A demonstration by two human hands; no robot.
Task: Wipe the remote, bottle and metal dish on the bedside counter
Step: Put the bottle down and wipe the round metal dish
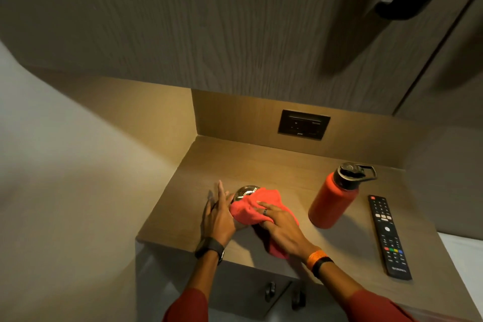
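The metal dish [246, 191] sits near the front left part of the table [274, 165], small, round and shiny, with its near half hidden under the red cloth [257, 208]. My right hand [281, 225] lies flat on that cloth, fingers spread and pressing it onto the dish, not closed round anything. My left hand [218, 217] braces the dish from its left side, fingers extended and loose against the rim; whether the thumb actually grips the rim I cannot tell. Risk one: the dish looks light and stands close to the table's front edge, so a hard wiping stroke toward me could slide it off if the left hand slackens. Risk two: the cloth's loose tail trails toward the edge and could snag or drag. The orange bottle [332, 201], dark lid with a loop handle, stands upright well to the right of the dish, and a wide sweep of my right arm could tip it. The black remote [388, 236] lies flat just beyond the bottle, near the right edge. Neither is being touched.
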